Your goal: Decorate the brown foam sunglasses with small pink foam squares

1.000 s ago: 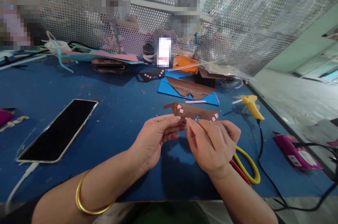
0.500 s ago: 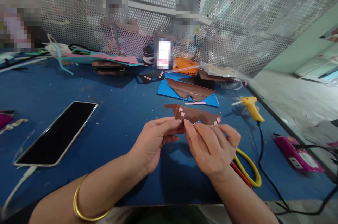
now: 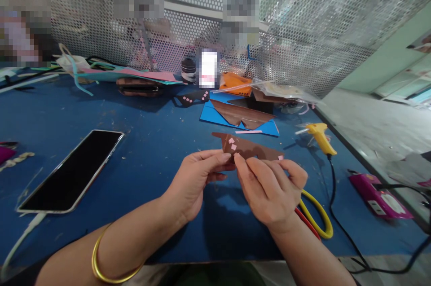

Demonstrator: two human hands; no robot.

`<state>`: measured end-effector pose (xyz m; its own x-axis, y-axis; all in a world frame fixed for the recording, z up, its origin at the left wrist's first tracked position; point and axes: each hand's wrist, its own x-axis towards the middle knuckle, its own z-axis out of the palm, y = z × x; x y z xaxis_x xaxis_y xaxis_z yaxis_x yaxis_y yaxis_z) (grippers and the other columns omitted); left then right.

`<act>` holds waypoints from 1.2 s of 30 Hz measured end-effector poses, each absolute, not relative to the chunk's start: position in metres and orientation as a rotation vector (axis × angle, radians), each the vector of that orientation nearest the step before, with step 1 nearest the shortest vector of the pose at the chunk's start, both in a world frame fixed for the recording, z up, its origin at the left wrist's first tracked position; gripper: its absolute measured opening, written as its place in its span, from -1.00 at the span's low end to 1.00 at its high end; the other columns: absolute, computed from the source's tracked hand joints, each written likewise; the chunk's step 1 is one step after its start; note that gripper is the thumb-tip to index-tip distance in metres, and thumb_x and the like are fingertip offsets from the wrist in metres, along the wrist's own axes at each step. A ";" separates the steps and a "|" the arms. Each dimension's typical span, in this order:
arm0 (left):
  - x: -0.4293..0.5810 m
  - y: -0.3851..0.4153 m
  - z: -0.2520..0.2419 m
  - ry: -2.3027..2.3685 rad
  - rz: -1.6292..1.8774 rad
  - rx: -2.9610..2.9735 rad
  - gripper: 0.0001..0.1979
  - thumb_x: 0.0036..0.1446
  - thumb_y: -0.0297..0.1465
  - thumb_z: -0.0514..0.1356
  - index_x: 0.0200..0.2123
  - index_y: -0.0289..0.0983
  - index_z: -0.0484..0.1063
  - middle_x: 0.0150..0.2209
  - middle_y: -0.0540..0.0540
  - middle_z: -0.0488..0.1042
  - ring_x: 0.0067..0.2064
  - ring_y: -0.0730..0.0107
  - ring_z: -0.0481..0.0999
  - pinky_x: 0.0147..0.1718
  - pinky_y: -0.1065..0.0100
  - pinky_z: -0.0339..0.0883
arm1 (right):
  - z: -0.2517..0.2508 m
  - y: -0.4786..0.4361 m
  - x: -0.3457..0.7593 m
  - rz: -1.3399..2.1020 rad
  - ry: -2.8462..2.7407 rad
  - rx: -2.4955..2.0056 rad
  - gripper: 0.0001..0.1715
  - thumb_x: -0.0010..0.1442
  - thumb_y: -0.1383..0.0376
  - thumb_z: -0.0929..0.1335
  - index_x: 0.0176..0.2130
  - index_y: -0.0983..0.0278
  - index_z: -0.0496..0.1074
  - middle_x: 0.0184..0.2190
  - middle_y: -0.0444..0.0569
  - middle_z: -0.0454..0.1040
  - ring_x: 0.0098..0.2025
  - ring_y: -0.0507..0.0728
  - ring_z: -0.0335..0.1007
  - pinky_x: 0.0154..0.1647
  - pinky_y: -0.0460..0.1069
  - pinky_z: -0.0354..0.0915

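Two hands on one piece here, and only the head view to go by. The left hand (image 3: 193, 182) has the flat brown glasses-shaped cutout (image 3: 245, 145), card-like stuff, pinched between thumb and fingers on its left half. Its long axis runs sideways, dipping a bit toward the right, with most of it beyond the fingertips and behind the right hand (image 3: 269, 187). That hand's fingers are bunched at the near edge, just right of the left thumb; can't tell what they grip, if anything. Two small pink paper-like squares (image 3: 233, 147) sit just past the left thumb, close to both hands.
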<state>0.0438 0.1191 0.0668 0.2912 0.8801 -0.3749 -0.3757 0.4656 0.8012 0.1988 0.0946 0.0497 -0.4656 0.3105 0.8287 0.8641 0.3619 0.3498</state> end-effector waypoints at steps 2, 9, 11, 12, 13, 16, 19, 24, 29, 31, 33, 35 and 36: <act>0.044 0.119 0.067 0.926 0.920 0.654 -0.84 -0.03 -0.35 0.38 -0.34 -0.30 0.65 -0.37 -0.12 0.64 -0.27 0.36 0.58 -0.35 0.45 0.30 | 0.049 0.094 0.199 -1.062 -1.960 -1.023 -0.85 0.16 0.42 0.42 -0.20 0.33 0.53 -0.42 -0.12 0.57 -0.40 0.00 0.40 -0.18 0.03 0.18; 0.045 0.122 0.067 0.923 0.924 0.655 -0.84 -0.03 -0.34 0.37 -0.34 -0.28 0.65 -0.36 -0.11 0.65 -0.25 0.36 0.58 -0.34 0.45 0.29 | 0.050 0.094 0.199 -0.990 -1.970 -1.070 -0.79 0.13 0.39 0.44 -0.17 0.31 0.53 -0.41 -0.10 0.56 -0.40 0.02 0.40 -0.16 0.04 0.16; 0.045 0.121 0.067 0.920 0.924 0.653 -0.85 -0.02 -0.35 0.36 -0.35 -0.27 0.65 -0.38 -0.10 0.65 -0.25 0.34 0.58 -0.33 0.45 0.29 | 0.051 0.093 0.198 -0.960 -1.959 -1.074 -0.77 0.11 0.38 0.46 -0.16 0.30 0.53 -0.42 -0.10 0.56 -0.42 0.02 0.40 -0.18 0.04 0.17; 0.045 0.121 0.067 0.921 0.924 0.651 -0.86 -0.02 -0.35 0.35 -0.36 -0.27 0.65 -0.38 -0.10 0.65 -0.25 0.34 0.58 -0.34 0.45 0.29 | 0.051 0.093 0.198 -0.947 -1.953 -1.077 -0.76 0.11 0.37 0.46 -0.16 0.30 0.53 -0.42 -0.09 0.56 -0.42 0.03 0.40 -0.19 0.04 0.17; 0.045 0.120 0.067 0.923 0.925 0.649 -0.87 -0.02 -0.36 0.35 -0.37 -0.26 0.65 -0.38 -0.10 0.65 -0.25 0.33 0.58 -0.34 0.45 0.29 | 0.052 0.093 0.198 -0.938 -1.945 -1.081 -0.74 0.10 0.37 0.47 -0.15 0.31 0.53 -0.41 -0.08 0.55 -0.42 0.03 0.39 -0.19 0.05 0.17; 0.044 0.120 0.067 0.924 0.933 0.642 -0.89 -0.02 -0.37 0.34 -0.39 -0.26 0.65 -0.34 -0.11 0.66 -0.25 0.32 0.59 -0.35 0.45 0.29 | 0.053 0.094 0.197 -0.916 -1.899 -1.113 -0.75 0.09 0.37 0.48 -0.16 0.30 0.52 -0.41 -0.07 0.55 -0.44 0.03 0.38 -0.19 0.04 0.17; 0.045 0.120 0.067 0.924 0.930 0.651 -0.87 -0.02 -0.36 0.34 -0.36 -0.27 0.65 -0.30 -0.13 0.66 -0.22 0.31 0.59 -0.36 0.46 0.30 | 0.054 0.094 0.197 -0.878 -1.840 -1.149 -0.83 0.12 0.37 0.47 -0.22 0.29 0.52 -0.43 -0.07 0.53 -0.45 0.01 0.38 -0.20 0.03 0.17; 0.045 0.122 0.066 0.928 0.941 0.657 -0.83 -0.04 -0.34 0.37 -0.35 -0.30 0.64 -0.32 -0.13 0.65 -0.26 0.35 0.57 -0.35 0.45 0.30 | 0.057 0.089 0.196 -0.836 -1.910 -1.117 -0.81 0.13 0.35 0.46 -0.18 0.27 0.55 -0.44 -0.08 0.54 -0.44 0.03 0.38 -0.19 0.05 0.16; 0.046 0.122 0.065 0.911 0.963 0.662 -0.83 -0.04 -0.34 0.37 -0.36 -0.31 0.64 -0.36 -0.12 0.63 -0.29 0.37 0.53 -0.33 0.43 0.33 | 0.058 0.087 0.196 -0.887 -1.964 -1.114 -0.77 0.17 0.28 0.42 -0.15 0.30 0.58 -0.45 -0.08 0.56 -0.45 0.05 0.38 -0.20 0.07 0.12; 0.046 0.122 0.066 0.909 0.964 0.665 -0.83 -0.03 -0.34 0.36 -0.36 -0.31 0.64 -0.36 -0.12 0.62 -0.29 0.38 0.53 -0.34 0.43 0.33 | 0.057 0.087 0.196 -0.905 -1.974 -1.126 -0.75 0.18 0.27 0.42 -0.14 0.31 0.58 -0.45 -0.07 0.56 -0.45 0.06 0.38 -0.20 0.08 0.11; 0.046 0.122 0.066 0.906 0.965 0.668 -0.83 -0.03 -0.34 0.36 -0.36 -0.31 0.64 -0.36 -0.12 0.62 -0.29 0.38 0.53 -0.34 0.44 0.33 | 0.056 0.088 0.196 -0.917 -1.985 -1.131 -0.73 0.17 0.25 0.42 -0.13 0.31 0.58 -0.44 -0.08 0.57 -0.44 0.06 0.37 -0.20 0.08 0.11; 0.046 0.121 0.067 0.905 0.965 0.670 -0.83 -0.03 -0.34 0.36 -0.37 -0.31 0.64 -0.36 -0.12 0.62 -0.29 0.39 0.53 -0.35 0.45 0.32 | 0.056 0.089 0.195 -0.923 -1.991 -1.130 -0.72 0.17 0.24 0.42 -0.13 0.31 0.58 -0.44 -0.09 0.57 -0.45 0.06 0.36 -0.20 0.08 0.11; 0.045 0.121 0.067 0.905 0.962 0.671 -0.84 -0.03 -0.34 0.36 -0.37 -0.31 0.64 -0.36 -0.12 0.62 -0.29 0.39 0.53 -0.35 0.45 0.32 | 0.056 0.089 0.195 -0.924 -1.994 -1.131 -0.72 0.17 0.24 0.42 -0.13 0.31 0.58 -0.44 -0.09 0.57 -0.44 0.06 0.36 -0.19 0.08 0.11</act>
